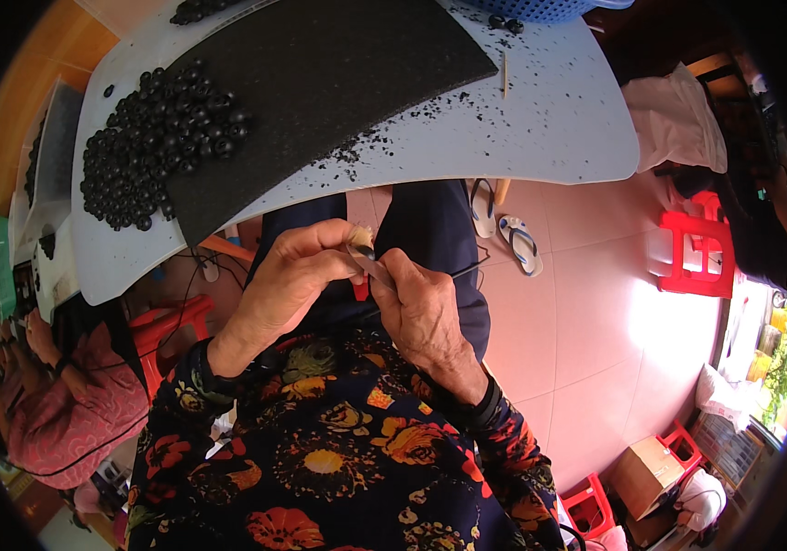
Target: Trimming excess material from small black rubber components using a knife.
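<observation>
Above my lap, my left hand [288, 280] pinches a small black rounded piece [366, 251] between thumb and fingertips. A pale yellowish covering [362, 234] shows at one of its fingertips. My right hand [426, 308] is closed around a thin flat blade [373, 268], whose tip reaches the black piece; its handle is hidden in the fingers. On the table's left side lies a heap of small black ring-shaped pieces [159, 138], which look like the same kind. Beside the heap lies a dark flat mat [320, 73].
The pale table [586, 138] has black scraps [348, 151] and a thin stick [505, 73] on it. A blue basket [531, 9] stands at the far edge. Sandals [521, 246] and a red stool [697, 253] are on the right. Another person's sleeve [81, 413] shows on the left.
</observation>
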`<state>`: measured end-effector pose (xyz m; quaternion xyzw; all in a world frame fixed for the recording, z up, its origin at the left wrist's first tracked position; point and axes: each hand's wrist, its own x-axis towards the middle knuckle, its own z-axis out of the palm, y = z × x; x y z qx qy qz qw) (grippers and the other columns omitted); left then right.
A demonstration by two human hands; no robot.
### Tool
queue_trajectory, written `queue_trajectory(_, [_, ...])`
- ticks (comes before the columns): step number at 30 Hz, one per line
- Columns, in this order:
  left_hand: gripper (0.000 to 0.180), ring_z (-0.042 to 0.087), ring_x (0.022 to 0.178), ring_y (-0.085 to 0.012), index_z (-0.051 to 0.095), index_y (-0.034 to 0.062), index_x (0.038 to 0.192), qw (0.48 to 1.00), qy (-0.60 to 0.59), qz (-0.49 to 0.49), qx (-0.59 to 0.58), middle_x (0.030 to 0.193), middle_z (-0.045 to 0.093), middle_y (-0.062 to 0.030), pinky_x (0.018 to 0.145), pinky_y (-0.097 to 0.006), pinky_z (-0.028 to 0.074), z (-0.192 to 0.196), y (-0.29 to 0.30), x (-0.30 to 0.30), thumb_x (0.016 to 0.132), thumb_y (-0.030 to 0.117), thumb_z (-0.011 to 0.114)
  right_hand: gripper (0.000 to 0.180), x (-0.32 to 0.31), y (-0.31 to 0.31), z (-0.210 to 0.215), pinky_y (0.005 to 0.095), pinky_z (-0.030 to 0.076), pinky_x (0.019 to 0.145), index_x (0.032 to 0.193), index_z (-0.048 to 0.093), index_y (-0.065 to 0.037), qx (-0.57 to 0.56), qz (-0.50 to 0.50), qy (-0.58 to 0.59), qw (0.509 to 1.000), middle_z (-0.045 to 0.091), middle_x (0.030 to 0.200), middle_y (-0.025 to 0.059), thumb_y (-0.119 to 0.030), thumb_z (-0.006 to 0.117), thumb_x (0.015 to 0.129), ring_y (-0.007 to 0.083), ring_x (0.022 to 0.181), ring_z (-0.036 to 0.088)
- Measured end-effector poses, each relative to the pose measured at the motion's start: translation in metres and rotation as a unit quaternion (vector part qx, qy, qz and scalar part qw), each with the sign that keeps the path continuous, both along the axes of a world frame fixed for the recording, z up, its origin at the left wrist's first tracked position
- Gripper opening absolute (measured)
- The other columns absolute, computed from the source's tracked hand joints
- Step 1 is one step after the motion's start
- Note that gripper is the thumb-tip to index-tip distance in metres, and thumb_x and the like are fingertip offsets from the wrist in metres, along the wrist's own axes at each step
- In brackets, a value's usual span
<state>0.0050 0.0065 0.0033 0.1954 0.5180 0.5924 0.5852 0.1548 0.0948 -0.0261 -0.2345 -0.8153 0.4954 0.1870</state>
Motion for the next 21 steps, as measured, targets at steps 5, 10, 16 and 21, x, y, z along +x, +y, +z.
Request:
queue_trajectory(5, [0.017, 0.054, 0.081, -0.0108, 0.059, -0.0056, 0.100, 1.000, -0.021, 0.000, 0.005, 0.088, 0.058, -0.0047, 0.078, -0.025, 0.044, -0.001, 0.000, -0.001, 0.085, -0.001, 0.052, 0.015, 0.001, 0.001, 0.001, 0.0405, 0.048, 0.052, 0.085, 0.047, -0.004, -0.004, -0.005, -0.002, 1.000, 0.059, 0.073, 0.0142, -0.006, 0.061, 0.080, 0.0353, 0.064, 0.061])
queue_trajectory(10, [0.018, 0.054, 0.081, -0.0106, 0.059, -0.0053, 0.101, 1.000, -0.025, 0.001, 0.001, 0.089, 0.057, -0.0044, 0.077, -0.025, 0.044, -0.002, 0.001, -0.001, 0.085, -0.002, 0.051, 0.015, 0.001, 0.000, -0.001, 0.0402, 0.048, 0.052, 0.086, 0.047, -0.004, -0.005, 0.001, -0.005, 1.000, 0.059, 0.073, 0.0141, -0.007, 0.061, 0.081, 0.0354, 0.064, 0.061])
queue_trajectory(16, [0.017, 0.053, 0.081, -0.0102, 0.060, -0.0051, 0.098, 1.000, -0.013, 0.010, 0.003, 0.089, 0.057, -0.0037, 0.079, -0.025, 0.043, 0.000, -0.003, 0.000, 0.084, 0.000, 0.052, 0.014, 0.000, 0.002, -0.010, 0.0422, 0.048, 0.051, 0.085, 0.047, -0.004, 0.018, -0.013, -0.026, 0.999, 0.059, 0.070, 0.0164, -0.008, 0.060, 0.082, 0.0365, 0.063, 0.061])
queue_trajectory(21, [0.016, 0.053, 0.080, -0.0107, 0.060, -0.0050, 0.095, 0.999, 0.037, -0.030, 0.018, 0.088, 0.056, -0.0029, 0.080, -0.024, 0.043, 0.000, -0.001, -0.002, 0.083, 0.003, 0.054, 0.014, 0.004, 0.006, -0.023, 0.0385, 0.044, 0.049, 0.080, 0.048, 0.000, -0.084, -0.033, -0.032, 0.995, 0.056, 0.061, 0.0183, -0.008, 0.056, 0.087, 0.0393, 0.057, 0.056])
